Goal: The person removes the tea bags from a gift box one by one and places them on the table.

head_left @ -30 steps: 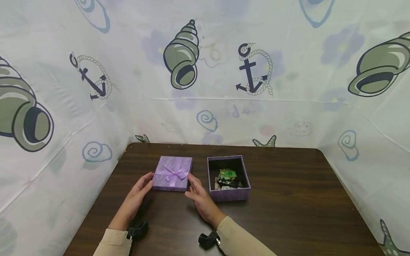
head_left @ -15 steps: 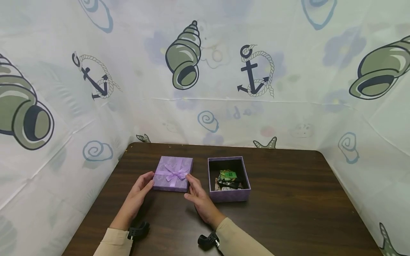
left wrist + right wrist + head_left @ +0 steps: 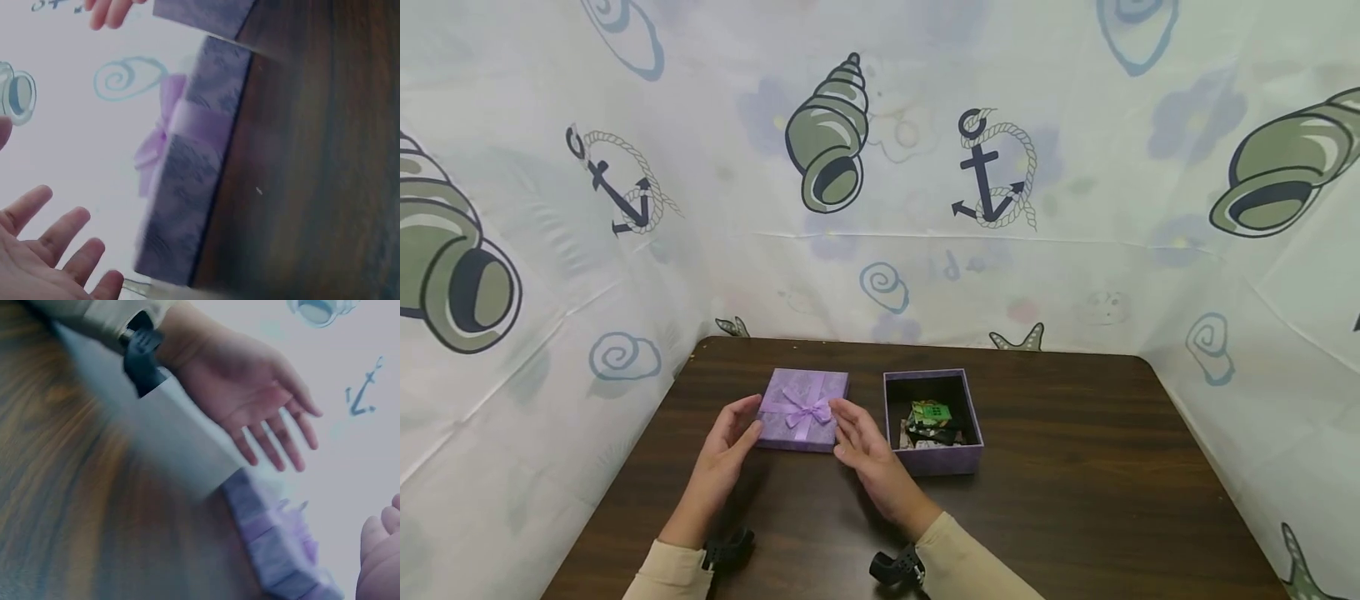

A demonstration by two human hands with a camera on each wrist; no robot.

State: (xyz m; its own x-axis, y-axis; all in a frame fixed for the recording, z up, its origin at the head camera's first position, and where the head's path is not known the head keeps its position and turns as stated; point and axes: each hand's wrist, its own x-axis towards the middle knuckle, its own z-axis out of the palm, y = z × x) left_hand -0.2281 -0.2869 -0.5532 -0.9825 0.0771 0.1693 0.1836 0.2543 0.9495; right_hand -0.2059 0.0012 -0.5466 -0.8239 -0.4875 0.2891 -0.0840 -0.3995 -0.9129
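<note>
A square purple lid (image 3: 797, 392) with a lilac ribbon bow (image 3: 807, 412) lies on the dark wooden table. At its left edge is my left hand (image 3: 722, 450), fingers relaxed; in the left wrist view this hand (image 3: 50, 250) shows spread fingers beside the lid (image 3: 187, 206). My right hand (image 3: 880, 467) is at the lid's right side, its fingertips overlapping the edge near the bow in the head view. In the right wrist view that hand (image 3: 244, 394) has loosely straight fingers above the lid (image 3: 269, 544). Neither hand grips anything.
Right of the lid stands an open purple box (image 3: 936, 460) with a black inside. Several small packets lie in it, a green one (image 3: 930, 412) on top. The table (image 3: 1075, 467) meets a hanging cloth (image 3: 1075, 275) printed with shells and anchors at the back and sides.
My right hand's fingertips have shifted slightly left, further over the lid's right edge. My left hand, the lid and the box stay nearly where they were.
</note>
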